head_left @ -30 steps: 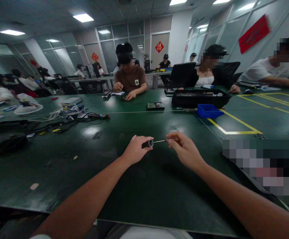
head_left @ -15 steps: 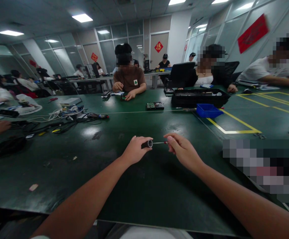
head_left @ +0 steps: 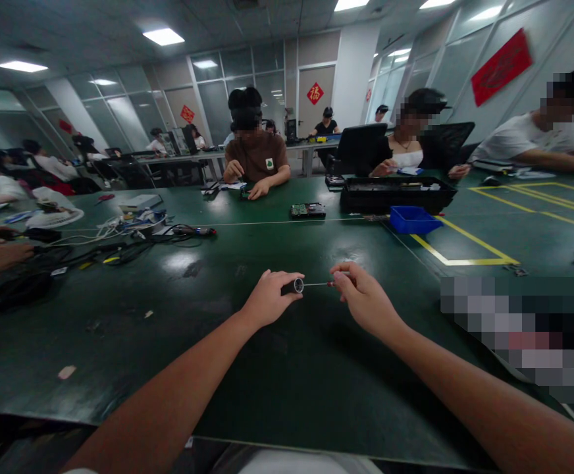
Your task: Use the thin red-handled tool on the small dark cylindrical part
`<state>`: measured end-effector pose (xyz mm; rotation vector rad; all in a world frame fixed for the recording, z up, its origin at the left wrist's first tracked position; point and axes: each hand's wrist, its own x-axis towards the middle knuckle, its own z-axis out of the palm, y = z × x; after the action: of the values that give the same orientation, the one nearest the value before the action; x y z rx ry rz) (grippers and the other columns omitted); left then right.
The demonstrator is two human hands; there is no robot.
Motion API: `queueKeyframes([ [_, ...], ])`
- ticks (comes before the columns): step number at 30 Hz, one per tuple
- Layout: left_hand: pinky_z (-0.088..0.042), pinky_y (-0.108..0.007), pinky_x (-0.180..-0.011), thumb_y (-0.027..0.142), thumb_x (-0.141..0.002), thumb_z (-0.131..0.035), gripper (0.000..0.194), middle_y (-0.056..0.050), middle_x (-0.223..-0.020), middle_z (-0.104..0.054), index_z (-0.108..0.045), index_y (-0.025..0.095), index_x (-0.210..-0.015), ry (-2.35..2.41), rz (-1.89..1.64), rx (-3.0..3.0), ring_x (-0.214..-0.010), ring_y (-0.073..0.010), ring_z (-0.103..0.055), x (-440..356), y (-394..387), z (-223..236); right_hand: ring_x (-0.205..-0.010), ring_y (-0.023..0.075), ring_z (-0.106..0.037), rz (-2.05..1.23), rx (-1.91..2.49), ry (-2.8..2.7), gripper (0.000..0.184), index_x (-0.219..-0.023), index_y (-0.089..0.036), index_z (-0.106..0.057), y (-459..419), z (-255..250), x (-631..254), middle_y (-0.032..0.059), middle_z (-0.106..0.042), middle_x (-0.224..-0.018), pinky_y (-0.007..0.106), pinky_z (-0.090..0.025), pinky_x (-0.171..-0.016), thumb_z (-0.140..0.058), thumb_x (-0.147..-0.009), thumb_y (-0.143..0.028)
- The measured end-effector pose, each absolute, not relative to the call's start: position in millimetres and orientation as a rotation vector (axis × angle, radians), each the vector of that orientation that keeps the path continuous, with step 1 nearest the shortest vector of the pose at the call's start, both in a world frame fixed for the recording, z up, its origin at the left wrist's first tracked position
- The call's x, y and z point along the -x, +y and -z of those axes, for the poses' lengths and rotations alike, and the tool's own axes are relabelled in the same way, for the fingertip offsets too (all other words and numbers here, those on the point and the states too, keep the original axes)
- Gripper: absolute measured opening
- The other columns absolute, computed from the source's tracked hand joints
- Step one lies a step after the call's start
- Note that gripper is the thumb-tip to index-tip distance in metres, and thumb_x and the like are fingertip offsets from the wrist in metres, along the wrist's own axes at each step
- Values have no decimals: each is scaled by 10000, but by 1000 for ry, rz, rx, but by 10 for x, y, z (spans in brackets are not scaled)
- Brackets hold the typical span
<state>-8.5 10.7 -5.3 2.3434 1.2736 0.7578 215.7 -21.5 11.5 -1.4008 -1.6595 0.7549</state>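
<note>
My left hand (head_left: pixel 271 297) is closed around a small black cylinder (head_left: pixel 293 286), whose round, light-rimmed end faces right. In my right hand (head_left: pixel 361 293) is a thin screwdriver (head_left: pixel 316 284), pinched at its red handle between thumb and fingers. Its metal shaft runs level to the left and meets the rimmed end of the cylinder. I cannot make out whether the tip goes inside. Both hands are just above the green table (head_left: pixel 287 368), and the fingers of the left one hide much of the cylinder.
Ahead lies a hard drive (head_left: pixel 308 210). A black tray (head_left: pixel 398 195) and a blue bin (head_left: pixel 414 220) stand to the right of it. Cables (head_left: pixel 119 250) and a co-worker's hands (head_left: pixel 0 257) are at left. Another person (head_left: pixel 257 155) works across the table.
My right fingers have shifted slightly on the screwdriver handle; my left hand and the cylinder stay put. At left, a co-worker's hands have moved further into view.
</note>
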Motion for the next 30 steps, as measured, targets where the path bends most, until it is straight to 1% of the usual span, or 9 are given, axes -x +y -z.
queueKeyframes([
  [2,-328,-539,-1095,284,-874,-684,367,-41,-1171,-705,-640,276,-1238,1284,-754,-2341,-1089,-246,-619,82,102,46,-756,203,-617,-744,1348,-1630,245,-1100,-233,-560,-210,-104,-2153,29,-648,-881,345,-482,-667,-489,-937,-402],
  [4,-317,-540,-1103,286,-879,-678,363,-40,-1173,-704,-639,276,-1239,1293,-759,-2337,-1090,-245,-619,83,99,43,-802,208,-628,-764,1320,-1636,247,-1089,-228,-563,-208,-104,-2155,35,-652,-897,348,-491,-702,-514,-926,-407],
  [9,-330,-525,-1097,276,-863,-698,381,-25,-1166,-705,-638,284,-1239,1277,-776,-2335,-1098,-238,-614,92,112,68,-629,191,-577,-812,1400,-1676,342,-949,-227,-627,-200,-110,-2172,1,-585,-693,335,-451,-592,-393,-975,-475],
  [12,-308,-542,-1113,281,-865,-697,385,-29,-1171,-703,-636,289,-1245,1254,-766,-2340,-1117,-244,-608,82,109,80,-696,199,-610,-762,1361,-1554,257,-1040,-225,-594,-199,-89,-2158,26,-648,-816,347,-481,-638,-485,-933,-431],
  [15,-278,-570,-1127,299,-875,-686,379,-38,-1177,-701,-633,287,-1249,1254,-735,-2352,-1133,-252,-603,60,80,58,-788,217,-637,-773,1287,-1443,261,-1014,-212,-580,-198,-80,-2132,57,-677,-892,382,-509,-734,-589,-880,-435],
  [18,-249,-570,-1153,295,-889,-668,370,-36,-1204,-691,-624,282,-1256,1225,-753,-2383,-1152,-239,-595,44,37,2,-785,214,-638,-929,1188,-1312,263,-946,-207,-601,-178,-102,-2129,55,-666,-857,404,-529,-778,-601,-879,-462],
  [22,-160,-565,-1200,279,-915,-631,368,-23,-1281,-657,-607,314,-1281,1192,-792,-2474,-1222,-220,-559,39,17,-54,-576,171,-550,-1315,1082,-1044,226,-816,-218,-586,-118,-146,-2184,6,-547,-651,421,-577,-721,-571,-887,-432],
  [25,-169,-584,-1193,286,-910,-640,377,-27,-1249,-669,-604,313,-1285,1249,-740,-2457,-1205,-227,-568,41,44,-37,-560,167,-523,-1257,1101,-1009,205,-793,-229,-573,-90,-144,-2217,9,-537,-654,413,-594,-696,-585,-876,-417],
  [30,-200,-584,-1179,289,-896,-662,399,-23,-1206,-676,-600,311,-1289,1260,-742,-2424,-1174,-227,-581,48,76,12,-661,179,-594,-1130,1107,-1090,246,-876,-219,-598,-105,-81,-2193,23,-595,-752,386,-574,-709,-601,-888,-465],
])
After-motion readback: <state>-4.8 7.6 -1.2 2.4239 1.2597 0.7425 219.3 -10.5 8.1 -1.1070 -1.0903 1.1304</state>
